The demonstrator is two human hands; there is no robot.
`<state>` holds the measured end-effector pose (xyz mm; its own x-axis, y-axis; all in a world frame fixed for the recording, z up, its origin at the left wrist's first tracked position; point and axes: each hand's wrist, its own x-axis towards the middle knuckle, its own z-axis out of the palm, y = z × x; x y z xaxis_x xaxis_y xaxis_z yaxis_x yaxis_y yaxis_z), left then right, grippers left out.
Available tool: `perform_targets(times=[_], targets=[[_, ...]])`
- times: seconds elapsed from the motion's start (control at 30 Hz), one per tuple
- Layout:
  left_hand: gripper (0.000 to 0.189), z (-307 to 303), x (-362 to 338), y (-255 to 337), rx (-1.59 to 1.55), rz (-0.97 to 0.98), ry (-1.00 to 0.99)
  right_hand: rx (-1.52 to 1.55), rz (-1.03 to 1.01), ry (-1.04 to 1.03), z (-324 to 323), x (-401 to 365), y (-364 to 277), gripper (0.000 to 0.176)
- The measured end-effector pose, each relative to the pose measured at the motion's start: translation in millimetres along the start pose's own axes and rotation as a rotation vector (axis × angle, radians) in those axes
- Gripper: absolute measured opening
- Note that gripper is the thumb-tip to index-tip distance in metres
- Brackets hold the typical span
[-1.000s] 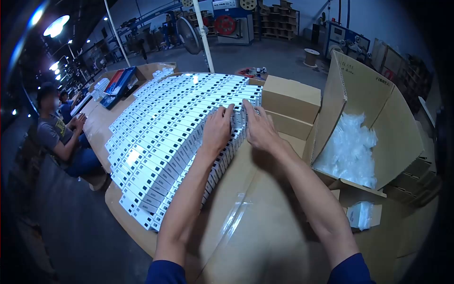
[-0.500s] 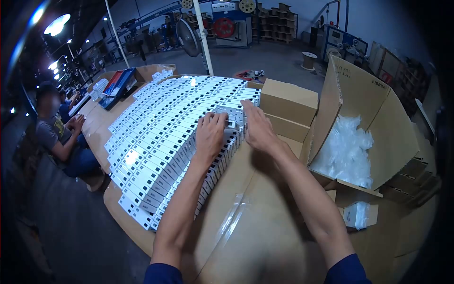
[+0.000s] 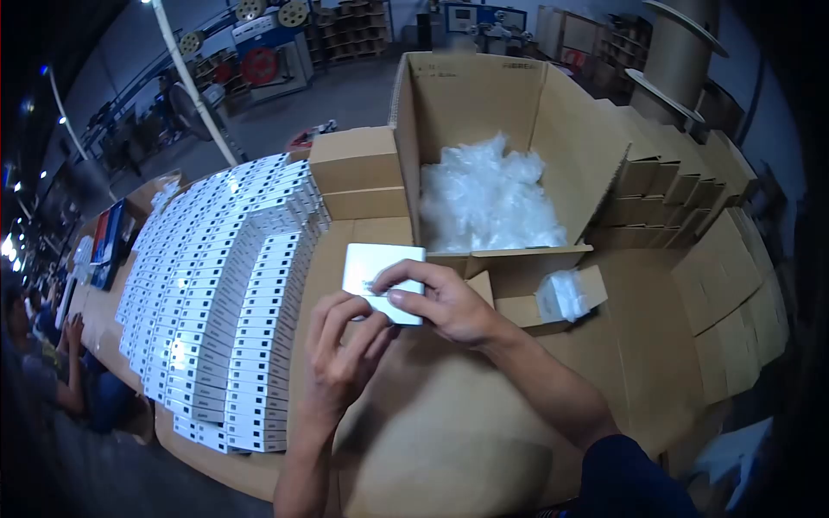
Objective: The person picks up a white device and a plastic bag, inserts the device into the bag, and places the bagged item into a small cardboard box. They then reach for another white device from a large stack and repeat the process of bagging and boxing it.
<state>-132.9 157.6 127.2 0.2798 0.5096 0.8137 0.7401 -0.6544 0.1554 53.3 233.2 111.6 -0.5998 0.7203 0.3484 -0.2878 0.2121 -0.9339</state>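
Both hands are on a white square plastic box [image 3: 380, 261] with small dark print on its face, held above the cardboard-covered table [image 3: 432, 432]. My left hand [image 3: 342, 344] grips its lower left edge with curled fingers. My right hand [image 3: 447, 304] pinches its right side, with the thumb and index finger over the face. To the left stand long, tight rows of white units with small dark square openings [image 3: 203, 285], stacked in layers. A separate lower row [image 3: 268, 328] runs along their near right side.
A large open carton [image 3: 561, 164] holds clear plastic bags [image 3: 492, 194]. Before it, a small open box [image 3: 515, 309] contains a wrapped item [image 3: 563, 296]. Closed cartons [image 3: 354, 160] stand behind the rows, folded cardboard [image 3: 725, 285] at right. Another person [image 3: 65, 371] sits at far left.
My hands have come away from the white rows and moved right and nearer, now carrying a white box. The view has turned right toward the large carton.
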Motion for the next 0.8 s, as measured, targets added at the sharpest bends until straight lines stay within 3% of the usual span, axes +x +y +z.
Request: perform_targets(times=[0.03,0.1,0.17,0.27,0.3,0.37,0.4,0.5,0.6,0.7,0.73,0.8], targets=[[0.036,2.3,7.8,7.7,-0.102,0.013,-0.046,0.059,0.004,0.054,-11.1,-15.5,-4.5,0.016],[0.027,8.3,34.9,21.4,-0.233,-0.085,-0.084,-0.117,0.064,0.136,-39.1,-43.4,-43.5,0.017],[0.019,30.2,66.1,28.1,-0.336,-0.248,-0.158,-0.202,0.072,0.266,-72.7,-62.9,-63.5,0.02],[0.016,89.4,113.0,15.5,-0.299,-0.269,-0.262,-0.755,-0.097,0.583,-130.5,-77.5,-72.9,0.026],[0.019,119.5,127.7,1.9,-0.227,-0.219,-0.294,-0.69,-0.039,0.681,-134.2,-76.9,-84.6,0.023],[0.024,181.7,149.6,-22.0,0.017,-0.183,-0.351,-1.021,0.084,0.695,-148.2,-74.8,-102.7,0.021],[0.027,207.2,154.8,-29.6,0.191,-0.194,-0.38,-1.019,0.021,0.688,-157.2,-72.1,-100.8,0.02],[0.024,256.0,149.5,-62.2,0.326,-0.276,-0.553,-1.002,-0.095,0.665,-178.9,-60.1,-85.2,0.019],[0.022,257.2,152.8,-83.4,0.004,-0.385,-0.652,-0.98,-0.076,0.633,-187.2,-46.6,-75.5,0.02],[0.019,216.4,170.1,-52.7,-0.274,-0.445,-0.418,-0.949,-0.016,0.587,-195.5,-30.8,-58.2,0.026],[0.015,203.6,181.1,-42.0,-0.233,-0.491,-0.444,-0.989,-0.031,0.566,-193.6,-25.8,-60.4,0.035],[0.015,199.2,181.7,-36.0,-0.345,-0.427,-0.319,-1.096,-0.067,0.572,-194.3,-14.3,-53.5,0.039]])
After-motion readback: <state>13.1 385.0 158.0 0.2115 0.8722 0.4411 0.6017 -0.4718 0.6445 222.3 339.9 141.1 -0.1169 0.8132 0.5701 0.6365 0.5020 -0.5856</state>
